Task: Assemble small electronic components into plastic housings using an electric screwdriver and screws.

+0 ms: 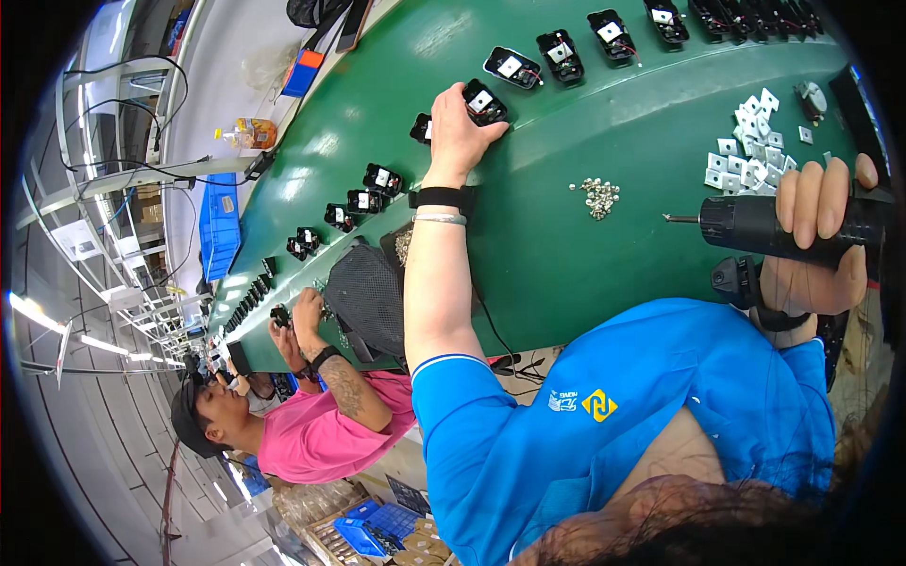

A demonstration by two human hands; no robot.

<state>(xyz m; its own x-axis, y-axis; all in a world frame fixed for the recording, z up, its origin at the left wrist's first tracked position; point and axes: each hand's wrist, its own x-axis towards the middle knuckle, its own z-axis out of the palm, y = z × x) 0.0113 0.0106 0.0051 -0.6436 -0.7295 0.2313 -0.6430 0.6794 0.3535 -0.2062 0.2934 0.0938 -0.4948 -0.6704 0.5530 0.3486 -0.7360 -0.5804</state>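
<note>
My left hand (457,140) reaches across the green table and grips a black plastic housing (484,102) with a white square plate inside. Beside that hand sits another black housing (421,127), partly hidden by it. My right hand (819,212) is closed around a black electric screwdriver (755,223), whose bit points left over the table. Between the hands lies a small pile of silvery screws (598,198). White square plates with a hole (750,156) are heaped beyond the screwdriver.
More open housings (562,57) line the far side of the green table (547,264). Leftward, a co-worker in a pink shirt (330,424) handles a small black part. A dark mesh-covered thing (363,297) stands between us. A blue bin (220,226) and a bottle (250,133) stand beyond.
</note>
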